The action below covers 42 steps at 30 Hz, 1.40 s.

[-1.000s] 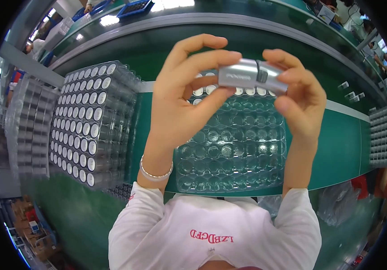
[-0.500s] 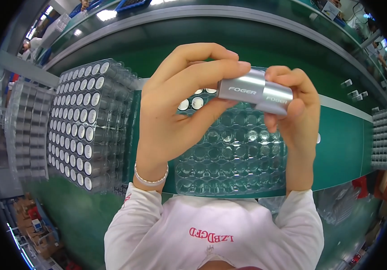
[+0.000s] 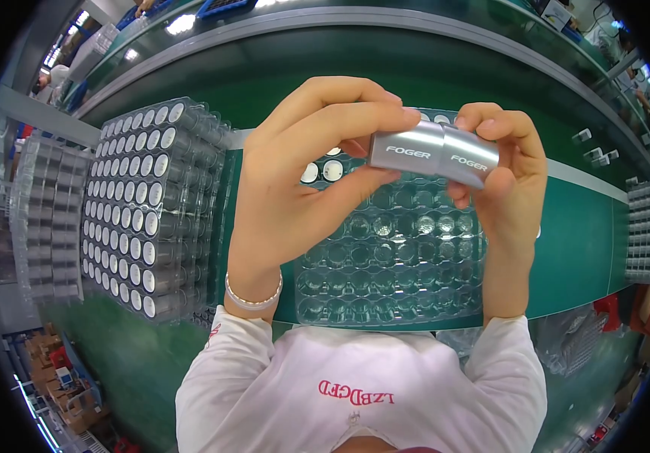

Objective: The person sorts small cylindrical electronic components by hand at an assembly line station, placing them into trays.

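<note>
In front of me, above the tray, two short silver metal cylinders meet end to end with a slight bend at the joint. My left hand [image 3: 283, 181] pinches the left cylinder [image 3: 408, 149] between thumb and fingers. The right cylinder [image 3: 470, 157] is gripped in the fingertips of my right hand [image 3: 517, 166]. Both carry pale printing on the side. Below my hands lies a clear plastic tray [image 3: 393, 291] with rows of round pockets. A few white-ended cylinders [image 3: 332, 171] stand in its far rows, partly hidden by my hands.
At the left rises a stack of clear trays filled with white-ended cylinders [image 3: 140, 196]; another stack [image 3: 45, 219] stands beyond it. A further stack [image 3: 645, 234] is at the far right. Several small pieces [image 3: 600, 159] lie on the green belt beyond the table.
My right hand has shifted slightly right and turned its cylinder, so its printing faces up more squarely. The left hand has moved only a little, still holding its cylinder.
</note>
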{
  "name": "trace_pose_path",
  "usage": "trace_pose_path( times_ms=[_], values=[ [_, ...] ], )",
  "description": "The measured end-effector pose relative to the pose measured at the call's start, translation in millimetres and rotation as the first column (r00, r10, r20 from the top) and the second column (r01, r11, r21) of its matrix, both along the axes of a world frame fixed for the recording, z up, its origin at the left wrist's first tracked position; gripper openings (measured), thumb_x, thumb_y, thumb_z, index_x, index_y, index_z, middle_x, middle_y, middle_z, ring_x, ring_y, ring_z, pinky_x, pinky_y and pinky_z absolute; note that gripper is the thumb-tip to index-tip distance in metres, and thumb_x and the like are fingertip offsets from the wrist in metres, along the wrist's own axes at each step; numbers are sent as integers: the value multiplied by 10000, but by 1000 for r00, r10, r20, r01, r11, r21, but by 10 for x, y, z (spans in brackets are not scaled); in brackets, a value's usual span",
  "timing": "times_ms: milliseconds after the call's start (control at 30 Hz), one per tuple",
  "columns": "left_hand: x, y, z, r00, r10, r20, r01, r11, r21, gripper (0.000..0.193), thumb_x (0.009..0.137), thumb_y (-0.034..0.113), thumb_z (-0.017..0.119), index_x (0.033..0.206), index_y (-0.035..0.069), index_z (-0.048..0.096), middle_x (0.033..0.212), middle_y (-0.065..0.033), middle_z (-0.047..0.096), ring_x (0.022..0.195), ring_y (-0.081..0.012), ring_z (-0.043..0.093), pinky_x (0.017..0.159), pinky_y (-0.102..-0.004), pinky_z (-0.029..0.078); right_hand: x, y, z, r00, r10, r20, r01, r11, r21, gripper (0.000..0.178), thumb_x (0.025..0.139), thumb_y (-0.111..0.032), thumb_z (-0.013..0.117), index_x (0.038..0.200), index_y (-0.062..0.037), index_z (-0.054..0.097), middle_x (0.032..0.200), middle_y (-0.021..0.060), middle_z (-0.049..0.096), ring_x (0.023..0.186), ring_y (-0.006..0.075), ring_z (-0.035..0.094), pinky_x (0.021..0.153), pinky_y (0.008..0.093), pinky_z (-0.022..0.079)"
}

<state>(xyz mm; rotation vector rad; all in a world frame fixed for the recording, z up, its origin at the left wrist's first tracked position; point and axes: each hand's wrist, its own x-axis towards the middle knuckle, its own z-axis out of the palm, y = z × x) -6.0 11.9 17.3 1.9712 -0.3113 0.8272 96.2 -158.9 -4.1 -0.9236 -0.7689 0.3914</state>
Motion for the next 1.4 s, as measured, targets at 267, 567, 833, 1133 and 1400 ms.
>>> trace_pose_path(
  times_ms=[267,567,833,1133,1400],
  values=[
    [26,-31,-28,999,-40,28,41,998,-36,405,573,-132,679,950,-2,609,1026,-131,538,906,-195,578,739,-264,532,78,-70,-16,988,35,152,-35,999,-8,531,632,-194,786,1048,39,550,1017,150,528,696,174,602,534,236,522],
    [36,-46,-29,997,-23,68,25,999,-23,456,569,-150,674,997,-18,588,1053,-127,502,906,-196,576,705,-276,556,26,-107,101,888,-133,440,190,978,-87,447,635,68,668,1066,28,558,1123,147,463,889,205,577,708,256,512],
    [123,38,-126,928,-282,-245,164,897,-411,324,845,213,567,1012,-64,546,846,-132,610,657,-145,615,567,-239,523,98,-92,63,978,-95,187,145,950,-275,262,799,-170,616,960,25,548,713,97,573,507,101,551,419,188,444],
    [182,25,-151,909,-288,-301,121,874,-471,366,872,285,526,944,-73,554,730,-120,616,528,-133,606,453,-203,495,126,28,-62,991,26,-134,-45,989,-143,343,871,-344,529,743,-33,460,540,70,531,334,99,477,259,181,333],
    [171,7,-145,956,-211,-204,103,893,-438,243,796,96,598,981,-58,563,912,-114,594,779,-174,609,671,-274,523,144,6,-18,1000,12,-18,-16,975,-221,237,846,-228,576,869,-3,506,699,103,586,479,97,541,378,182,420]
  ],
)
